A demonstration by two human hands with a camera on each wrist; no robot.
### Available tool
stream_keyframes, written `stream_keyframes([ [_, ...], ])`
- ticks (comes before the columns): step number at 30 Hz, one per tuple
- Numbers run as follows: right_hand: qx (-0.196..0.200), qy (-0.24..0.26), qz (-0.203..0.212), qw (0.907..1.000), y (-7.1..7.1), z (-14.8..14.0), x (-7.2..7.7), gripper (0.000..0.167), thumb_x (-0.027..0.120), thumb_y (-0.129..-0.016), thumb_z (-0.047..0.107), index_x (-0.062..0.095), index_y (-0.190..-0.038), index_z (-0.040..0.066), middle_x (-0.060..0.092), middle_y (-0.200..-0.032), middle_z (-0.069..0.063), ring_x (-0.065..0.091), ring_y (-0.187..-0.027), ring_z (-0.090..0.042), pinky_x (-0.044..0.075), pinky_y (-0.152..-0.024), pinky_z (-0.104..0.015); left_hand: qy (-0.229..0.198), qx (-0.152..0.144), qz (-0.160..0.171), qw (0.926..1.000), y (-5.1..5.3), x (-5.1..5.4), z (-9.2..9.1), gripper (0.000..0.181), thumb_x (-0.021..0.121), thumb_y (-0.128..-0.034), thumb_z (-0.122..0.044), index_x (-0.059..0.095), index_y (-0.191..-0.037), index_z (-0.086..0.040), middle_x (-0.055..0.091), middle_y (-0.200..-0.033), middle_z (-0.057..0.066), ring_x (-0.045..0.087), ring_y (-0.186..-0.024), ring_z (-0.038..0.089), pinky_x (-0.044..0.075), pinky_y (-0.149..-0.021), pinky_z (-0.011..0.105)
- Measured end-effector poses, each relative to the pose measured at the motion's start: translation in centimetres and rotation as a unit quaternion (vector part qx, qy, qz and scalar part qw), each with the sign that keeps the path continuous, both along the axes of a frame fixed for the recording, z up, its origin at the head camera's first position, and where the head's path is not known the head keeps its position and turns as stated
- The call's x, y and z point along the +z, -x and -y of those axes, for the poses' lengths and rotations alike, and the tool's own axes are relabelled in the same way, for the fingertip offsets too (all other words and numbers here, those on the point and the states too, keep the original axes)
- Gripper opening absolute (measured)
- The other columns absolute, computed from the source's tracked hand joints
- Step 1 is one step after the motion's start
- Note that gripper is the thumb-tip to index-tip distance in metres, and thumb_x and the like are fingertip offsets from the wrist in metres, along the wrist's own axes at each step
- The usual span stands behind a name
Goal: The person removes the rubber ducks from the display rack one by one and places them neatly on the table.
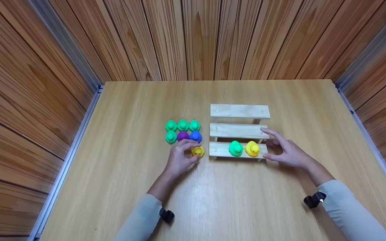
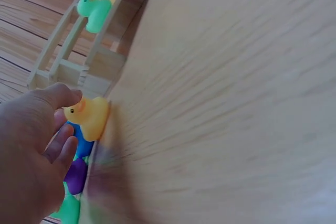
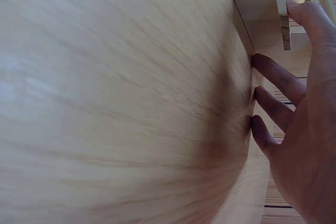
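Observation:
My left hand [image 1: 180,157] has its thumb and fingers around a yellow rubber duck [image 1: 198,151] on the table, pinching it near the head. Just beyond are a purple duck [image 1: 183,135], a blue duck [image 1: 195,136] and several green ducks [image 1: 183,125] in two rows. To the right stands a three-step wooden rack [image 1: 240,130]. On its lowest step sit a green duck [image 1: 235,148] and a yellow duck [image 1: 252,148]. My right hand [image 1: 288,152] is spread at the rack's right end. Its thumb [image 3: 310,17] touches the lowest step, and other fingertips rest on the table.
The wooden table [image 1: 129,134] carries all of this. Wood-plank walls [image 1: 199,40] enclose its back and sides, with metal rails [image 1: 72,154] along the side edges. Each wrist wears a small black camera [image 1: 167,216].

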State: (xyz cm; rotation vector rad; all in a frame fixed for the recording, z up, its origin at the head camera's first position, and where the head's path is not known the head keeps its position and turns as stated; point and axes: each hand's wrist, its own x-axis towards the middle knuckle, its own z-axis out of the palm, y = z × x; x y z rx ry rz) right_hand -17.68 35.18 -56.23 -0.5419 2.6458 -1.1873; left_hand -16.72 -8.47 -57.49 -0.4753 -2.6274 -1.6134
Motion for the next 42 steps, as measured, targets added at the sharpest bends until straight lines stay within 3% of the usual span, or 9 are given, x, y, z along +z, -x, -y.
stream_keyframes([
  [8, -0.001, 0.001, 0.011, 0.9999, 0.0, 0.0, -0.1, 0.095, 0.087, -0.101, 0.027, 0.03, -0.177, 0.033, 0.073, -0.151, -0.025, 0.064, -0.147, -0.05, 0.03, -0.13, -0.084, -0.013, 0.007, -0.01, 0.9998, 0.1, 0.5, 0.1, 0.032, 0.088, -0.0938, 0.002, 0.083, -0.125, -0.003, 0.077, -0.13, 0.017, 0.074, -0.125, 0.035, 0.068, -0.108, 0.046],
  [10, -0.002, -0.002, 0.005, 1.0, 0.0, 0.0, 0.0, 0.096, 0.088, -0.1, 0.026, 0.031, -0.177, 0.033, 0.074, -0.15, -0.022, 0.067, -0.146, -0.045, 0.037, -0.138, -0.06, -0.014, 0.006, -0.015, 0.9998, 0.1, 0.6, 0.0, 0.032, 0.087, -0.094, 0.002, 0.082, -0.125, -0.003, 0.077, -0.13, 0.018, 0.073, -0.127, 0.036, 0.068, -0.109, 0.047],
  [15, -0.004, -0.011, -0.006, 0.9999, -0.1, 0.1, 0.2, 0.098, 0.09, -0.098, 0.025, 0.032, -0.177, 0.031, 0.077, -0.147, -0.019, 0.069, -0.145, -0.037, 0.041, -0.134, -0.049, -0.016, -0.002, -0.018, 0.9997, -0.1, 1.3, -0.6, 0.033, 0.087, -0.0949, 0.0, 0.082, -0.127, -0.004, 0.077, -0.132, 0.017, 0.072, -0.132, 0.037, 0.065, -0.113, 0.05],
  [17, -0.003, -0.008, -0.001, 1.0, -0.1, 0.1, 0.2, 0.097, 0.089, -0.099, 0.025, 0.031, -0.177, 0.032, 0.076, -0.148, -0.021, 0.067, -0.146, -0.041, 0.037, -0.13, -0.072, -0.011, -0.004, -0.02, 0.9997, -0.3, 1.5, -1.0, 0.034, 0.087, -0.0955, -0.002, 0.082, -0.129, -0.005, 0.077, -0.133, 0.015, 0.071, -0.133, 0.036, 0.065, -0.115, 0.049],
  [19, -0.001, -0.001, 0.005, 1.0, -0.1, 0.0, 0.1, 0.097, 0.088, -0.1, 0.025, 0.031, -0.177, 0.031, 0.074, -0.149, -0.023, 0.066, -0.146, -0.045, 0.035, -0.13, -0.079, -0.006, -0.005, -0.025, 0.9997, -0.4, 1.8, -1.3, 0.034, 0.088, -0.0957, -0.004, 0.082, -0.129, -0.007, 0.078, -0.133, 0.014, 0.071, -0.134, 0.035, 0.064, -0.117, 0.049],
  [27, 0.001, 0.004, 0.015, 0.9999, -0.1, 0.0, 0.1, 0.094, 0.086, -0.102, 0.027, 0.029, -0.177, 0.034, 0.071, -0.154, -0.025, 0.064, -0.148, -0.049, 0.03, -0.13, -0.085, -0.01, -0.023, -0.05, 0.9985, -0.5, 2.4, -3.1, 0.034, 0.088, -0.0949, -0.004, 0.082, -0.128, -0.007, 0.079, -0.131, 0.014, 0.074, -0.123, 0.036, 0.066, -0.11, 0.044],
  [37, 0.006, 0.012, 0.013, 0.9998, -0.1, 0.1, 0.1, 0.094, 0.085, -0.102, 0.025, 0.029, -0.177, 0.033, 0.068, -0.158, -0.025, 0.064, -0.149, -0.049, 0.031, -0.13, -0.084, -0.02, -0.045, -0.04, 0.998, -0.6, 3.1, -5.1, 0.037, 0.088, -0.096, -0.007, 0.082, -0.132, -0.01, 0.08, -0.133, 0.012, 0.072, -0.131, 0.032, 0.066, -0.109, 0.047],
  [40, 0.003, 0.002, -0.002, 1.0, -0.2, 0.1, 0.2, 0.094, 0.086, -0.102, 0.025, 0.031, -0.177, 0.031, 0.072, -0.153, -0.024, 0.068, -0.146, -0.044, 0.038, -0.132, -0.073, -0.021, -0.052, -0.035, 0.9978, -0.7, 3.2, -5.7, 0.039, 0.089, -0.0964, -0.009, 0.081, -0.135, -0.011, 0.079, -0.136, 0.013, 0.072, -0.133, 0.032, 0.066, -0.111, 0.046],
  [42, -0.001, -0.005, -0.012, 0.9999, -0.2, 0.1, 0.1, 0.094, 0.087, -0.101, 0.025, 0.033, -0.177, 0.03, 0.075, -0.148, -0.025, 0.071, -0.143, -0.037, 0.043, -0.134, -0.048, -0.021, -0.056, -0.03, 0.9978, -0.7, 3.3, -6.1, 0.04, 0.089, -0.0966, -0.009, 0.08, -0.136, -0.011, 0.078, -0.137, 0.013, 0.072, -0.134, 0.031, 0.066, -0.111, 0.046],
])
